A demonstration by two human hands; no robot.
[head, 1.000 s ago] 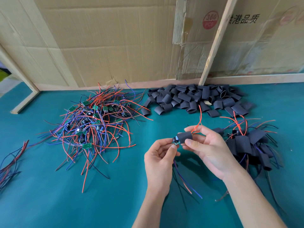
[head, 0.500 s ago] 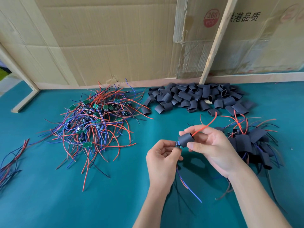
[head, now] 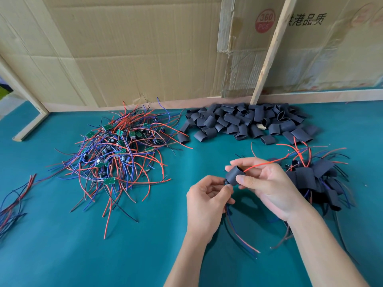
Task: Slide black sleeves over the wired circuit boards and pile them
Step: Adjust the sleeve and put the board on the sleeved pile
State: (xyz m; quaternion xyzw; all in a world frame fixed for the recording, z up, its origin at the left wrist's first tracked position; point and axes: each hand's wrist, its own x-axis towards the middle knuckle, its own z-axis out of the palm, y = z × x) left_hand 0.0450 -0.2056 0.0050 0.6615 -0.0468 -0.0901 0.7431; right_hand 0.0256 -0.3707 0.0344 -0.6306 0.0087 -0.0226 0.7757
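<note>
My right hand (head: 263, 183) pinches a black sleeve (head: 233, 176) between thumb and fingers above the green table (head: 62, 245). My left hand (head: 207, 195) pinches the end of a wired circuit board (head: 226, 182) that sits almost wholly inside the sleeve. A red wire (head: 267, 162) comes out of the sleeve's top; red and blue wires hang below my left hand. Bare wired boards lie in a tangled heap (head: 118, 152) at the left. Empty black sleeves (head: 244, 123) are heaped at the back. Sleeved boards are piled (head: 315, 179) at the right.
Cardboard sheets (head: 134, 59) and a slanted wooden strip (head: 269, 50) wall off the back of the table. A wooden frame piece (head: 29, 125) lies at the far left. A few loose wires (head: 12, 206) lie at the left edge.
The sleeve has slid further over the board, so only its tip shows at my left fingers. The red wire has swung to the right toward the sleeved pile.
</note>
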